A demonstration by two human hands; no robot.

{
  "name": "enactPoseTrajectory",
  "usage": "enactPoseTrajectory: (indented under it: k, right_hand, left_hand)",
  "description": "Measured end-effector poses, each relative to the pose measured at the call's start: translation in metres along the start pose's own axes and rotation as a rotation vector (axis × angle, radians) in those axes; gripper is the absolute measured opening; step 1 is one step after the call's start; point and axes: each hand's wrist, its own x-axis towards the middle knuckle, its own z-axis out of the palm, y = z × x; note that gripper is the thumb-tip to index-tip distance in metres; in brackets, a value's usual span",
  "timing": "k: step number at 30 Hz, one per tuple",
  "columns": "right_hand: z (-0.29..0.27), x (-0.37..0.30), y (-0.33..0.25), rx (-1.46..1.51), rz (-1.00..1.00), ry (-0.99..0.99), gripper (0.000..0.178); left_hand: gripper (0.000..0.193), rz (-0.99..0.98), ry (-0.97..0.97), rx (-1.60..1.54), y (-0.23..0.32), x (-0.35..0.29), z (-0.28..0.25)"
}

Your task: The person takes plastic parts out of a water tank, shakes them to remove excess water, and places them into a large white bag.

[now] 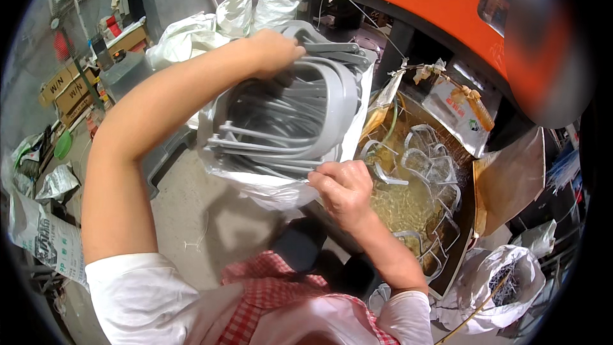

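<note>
A white woven sack [281,193] stands in front of me, filled with nested grey curved plastic parts [341,99]. They look like U-shaped frames with thin prongs. My left hand [271,52] reaches over to the far side of the stack, its fingers curled on a grey part there and partly hidden. At the near edge, my right hand [348,191] is closed around the prong ends of a grey part, close to the sack's rim. What lies under its fingers is hard to see.
To the right, a water-filled tank [408,207] holds several loose grey frames [428,163]. An orange machine [434,9] rises behind it. An open white sack of scrap [504,287] sits at lower right. White sacks [236,13] stand behind; cardboard boxes [70,96] are at left.
</note>
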Motion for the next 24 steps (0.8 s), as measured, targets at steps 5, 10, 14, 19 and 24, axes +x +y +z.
enactPoseTrajectory:
  k: [5,10,14,19,24]
  right_hand:
    - [-0.003,-0.002,0.004,0.032,-0.053,-0.010,0.014]
    - [0.003,0.000,0.013,0.143,-0.100,0.054,0.016]
    - [0.006,0.001,0.015,0.159,-0.129,0.135,0.016]
    - [0.006,0.003,0.018,0.174,-0.161,0.153,0.018]
    - [0.009,-0.004,0.012,0.173,-0.178,0.181,0.020]
  left_hand:
    - [0.029,0.153,-0.035,-0.263,-0.005,-0.010,-0.031]
    - [0.044,0.218,-0.108,-0.433,-0.006,0.003,-0.042]
    - [0.044,0.198,-0.153,-0.009,0.020,0.004,0.019]
    - [0.051,0.117,-0.049,0.128,0.042,-0.001,0.028]
    - [0.056,0.226,0.177,0.138,0.045,-0.017,0.025]
